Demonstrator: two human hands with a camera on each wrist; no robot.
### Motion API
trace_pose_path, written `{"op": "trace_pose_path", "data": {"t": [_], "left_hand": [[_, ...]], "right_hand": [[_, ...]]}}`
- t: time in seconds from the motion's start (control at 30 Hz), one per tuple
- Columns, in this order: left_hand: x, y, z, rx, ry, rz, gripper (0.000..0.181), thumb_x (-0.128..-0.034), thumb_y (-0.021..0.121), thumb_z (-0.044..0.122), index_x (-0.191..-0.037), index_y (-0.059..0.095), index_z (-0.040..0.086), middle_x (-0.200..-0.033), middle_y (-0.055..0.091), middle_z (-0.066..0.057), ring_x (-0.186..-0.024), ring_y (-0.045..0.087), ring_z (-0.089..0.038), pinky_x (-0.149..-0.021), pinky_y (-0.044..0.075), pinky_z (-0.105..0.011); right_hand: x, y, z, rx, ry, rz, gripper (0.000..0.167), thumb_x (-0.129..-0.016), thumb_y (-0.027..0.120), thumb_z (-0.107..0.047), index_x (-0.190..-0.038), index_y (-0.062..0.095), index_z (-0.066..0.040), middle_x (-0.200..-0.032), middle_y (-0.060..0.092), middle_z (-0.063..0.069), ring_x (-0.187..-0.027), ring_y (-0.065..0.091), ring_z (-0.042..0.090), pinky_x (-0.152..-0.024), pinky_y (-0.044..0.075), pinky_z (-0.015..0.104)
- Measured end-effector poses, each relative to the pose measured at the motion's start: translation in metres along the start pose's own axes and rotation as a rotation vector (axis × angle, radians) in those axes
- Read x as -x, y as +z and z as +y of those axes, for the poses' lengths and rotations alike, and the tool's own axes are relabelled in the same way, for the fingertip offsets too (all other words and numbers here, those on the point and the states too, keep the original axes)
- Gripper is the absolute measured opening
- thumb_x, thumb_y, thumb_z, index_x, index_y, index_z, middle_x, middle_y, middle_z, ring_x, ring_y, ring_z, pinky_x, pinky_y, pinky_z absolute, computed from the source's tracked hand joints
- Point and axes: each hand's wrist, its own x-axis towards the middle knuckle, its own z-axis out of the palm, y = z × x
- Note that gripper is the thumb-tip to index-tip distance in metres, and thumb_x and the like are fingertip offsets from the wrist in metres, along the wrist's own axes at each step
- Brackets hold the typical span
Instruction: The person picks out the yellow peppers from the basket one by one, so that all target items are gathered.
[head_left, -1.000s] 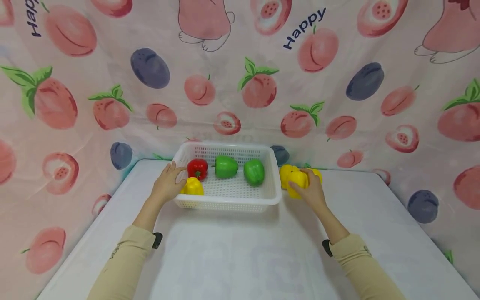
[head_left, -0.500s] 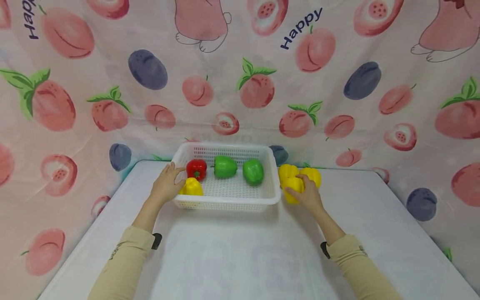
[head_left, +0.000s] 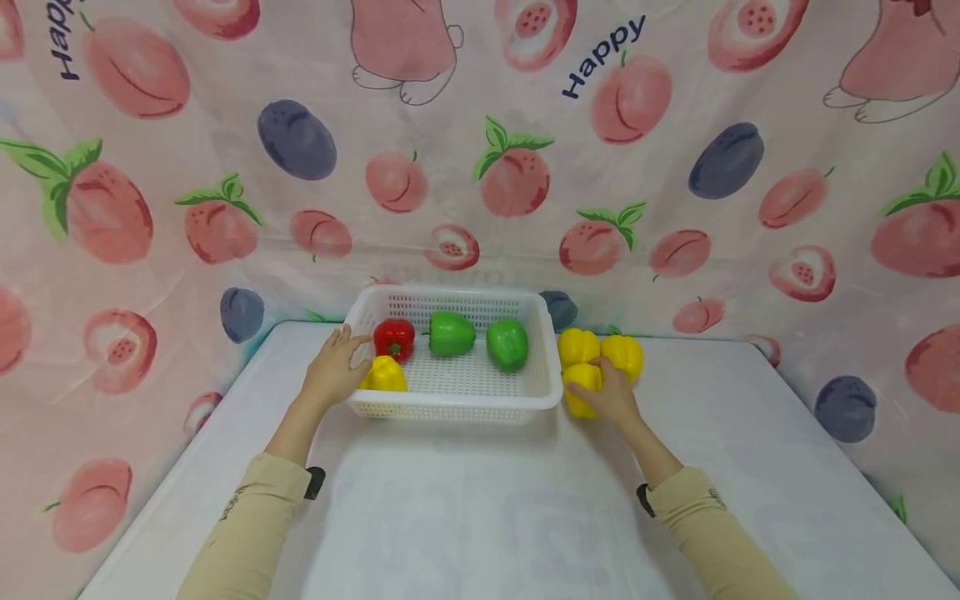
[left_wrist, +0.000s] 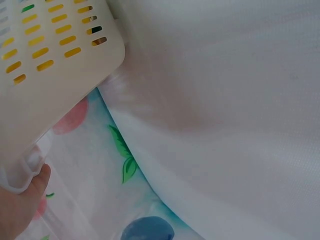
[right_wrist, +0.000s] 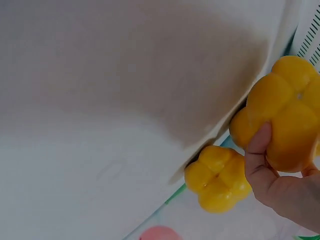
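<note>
Patterned cloth (head_left: 480, 50) fills the upper frame; white table (head_left: 465, 492) below. White basket (head_left: 450, 402) mid-frame, same spot as a second ago. Your left hand (head_left: 332, 367), left of centre, is at the basket's left rim, as then; whether it grips, the views don't settle.

Your right hand (head_left: 617, 395), right of centre, pinches a yellow pepper (head_left: 583, 376) between thumb and fingers. This is the change: the pepper has come down the frame. A second ago it partly hid two loose yellow peppers (head_left: 578, 345); now more of both shows, above it. It sits just beside the basket's right end, outside — table contact can't be confirmed. For the work, it reads as nearly grouped with that pair, grip not yet released.

Basket contents unchanged: two green peppers (head_left: 452, 334), upper middle and right; another yellow pepper (head_left: 386, 375), lower left; a smaller red pepper (head_left: 393, 339) above that.
</note>
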Motion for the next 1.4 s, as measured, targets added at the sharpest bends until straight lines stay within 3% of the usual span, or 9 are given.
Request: {"op": "trace_pose_path", "data": {"t": [0.73, 1.13, 1.4], "left_hand": [[0.001, 0.004, 0.004, 0.018, 0.005, -0.001, 0.051, -0.0944, 0.047, 0.025, -0.142, 0.039, 0.007, -0.155, 0.013, -0.025, -0.143, 0.008, -0.044, -0.106, 0.016, -0.071], [-0.001, 0.001, 0.005, 0.013, 0.006, -0.002, 0.052, -0.095, 0.047, 0.026, -0.142, 0.038, 0.007, -0.156, 0.012, -0.024, -0.144, 0.007, -0.044, -0.107, 0.015, -0.071], [0.0, 0.0, 0.001, 0.028, -0.007, -0.008, 0.053, -0.0947, 0.047, 0.027, -0.143, 0.038, 0.008, -0.156, 0.011, -0.023, -0.144, 0.006, -0.043, -0.106, 0.015, -0.071]], "right_hand": [[0.0, 0.012, 0.0, 0.107, 0.05, 0.026, 0.064, -0.083, 0.067, -0.028, -0.129, 0.038, 0.005, -0.126, 0.043, 0.036, -0.112, 0.043, 0.048, -0.094, 0.042, 0.062], [-0.006, 0.015, -0.003, 0.097, 0.101, 0.042, 0.07, -0.082, 0.069, -0.031, -0.131, 0.033, 0.004, -0.131, 0.032, 0.04, -0.117, 0.037, 0.057, -0.094, 0.04, 0.065], [-0.002, 0.016, -0.006, 0.07, 0.119, -0.002, 0.069, -0.084, 0.066, -0.031, -0.133, 0.032, 0.003, -0.132, 0.029, 0.04, -0.117, 0.037, 0.056, -0.094, 0.041, 0.065]]}}
